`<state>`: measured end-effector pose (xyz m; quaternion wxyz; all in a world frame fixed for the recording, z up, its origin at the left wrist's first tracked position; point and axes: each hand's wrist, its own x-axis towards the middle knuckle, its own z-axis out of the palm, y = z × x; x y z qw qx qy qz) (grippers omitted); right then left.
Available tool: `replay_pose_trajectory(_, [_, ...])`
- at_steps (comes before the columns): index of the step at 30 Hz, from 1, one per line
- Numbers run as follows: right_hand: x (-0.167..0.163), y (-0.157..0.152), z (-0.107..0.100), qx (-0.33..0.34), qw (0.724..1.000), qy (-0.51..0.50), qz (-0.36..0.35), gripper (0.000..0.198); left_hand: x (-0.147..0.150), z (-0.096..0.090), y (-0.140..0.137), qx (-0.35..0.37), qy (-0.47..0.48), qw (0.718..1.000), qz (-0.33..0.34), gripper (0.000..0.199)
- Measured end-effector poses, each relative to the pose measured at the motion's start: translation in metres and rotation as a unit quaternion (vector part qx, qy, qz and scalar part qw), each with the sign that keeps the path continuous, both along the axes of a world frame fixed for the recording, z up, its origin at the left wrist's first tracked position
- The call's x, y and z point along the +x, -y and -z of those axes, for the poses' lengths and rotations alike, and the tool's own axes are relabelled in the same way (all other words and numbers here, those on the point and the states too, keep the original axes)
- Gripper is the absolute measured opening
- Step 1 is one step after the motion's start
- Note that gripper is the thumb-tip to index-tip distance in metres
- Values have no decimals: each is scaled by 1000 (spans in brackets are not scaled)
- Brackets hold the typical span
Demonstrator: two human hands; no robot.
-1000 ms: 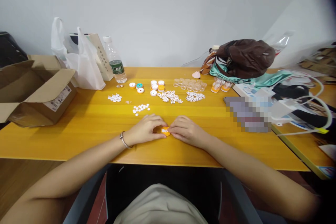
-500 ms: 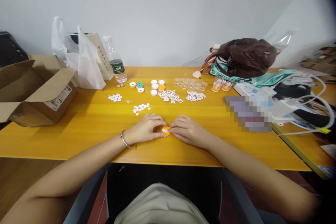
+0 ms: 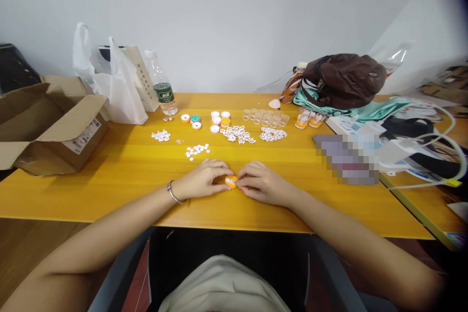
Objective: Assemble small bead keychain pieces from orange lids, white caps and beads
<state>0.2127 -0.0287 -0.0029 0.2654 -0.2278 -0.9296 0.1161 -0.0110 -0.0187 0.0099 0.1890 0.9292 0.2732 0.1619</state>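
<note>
A small round orange case (image 3: 228, 186) with white pieces inside lies on the table in front of me. Thumb and fingers of my left hand (image 3: 203, 179) curve around its left side and grip it. From the right, my right hand (image 3: 263, 183) reaches in with its fingertips pinched together at the case's right edge, by the white pieces. Whatever sits between those fingertips is too small to make out. Farther back, closest to my left hand, are scattered white round discs (image 3: 197, 150).
White wheel-like parts (image 3: 273, 134), clear cups (image 3: 266, 117) and white-and-orange round cases (image 3: 215, 129) stand beyond my hands. An open cardboard box (image 3: 54, 131) and a water bottle (image 3: 163, 90) are at left. A phone (image 3: 343, 158) and dark bag (image 3: 345, 80) are at right.
The right fingertips have shifted slightly at the case's edge, and the white pieces look a little different. The left hand keeps its hold; everything else stays put.
</note>
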Motion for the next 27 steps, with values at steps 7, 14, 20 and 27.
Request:
replay_pose_trajectory(7, [-6, -6, 1, -355, 908, -183, 130, 18, -3, -4, 0, 58, -6, 998, 15, 36])
replay_pose_trajectory(14, [-17, -4, 4, -554, 782, -274, 78, 35, -3, -6, 0, 76, 36, 996, -10, 36])
replay_pose_trajectory(20, [-23, -4, 2, -580, 736, -329, 119, 37, 2, 1, -7, -104, 166, 979, -60, 30])
replay_pose_trajectory(27, [-28, -6, 1, -591, 731, -318, 122, 37, 12, 9, -11, -256, 251, 927, -112, 24])
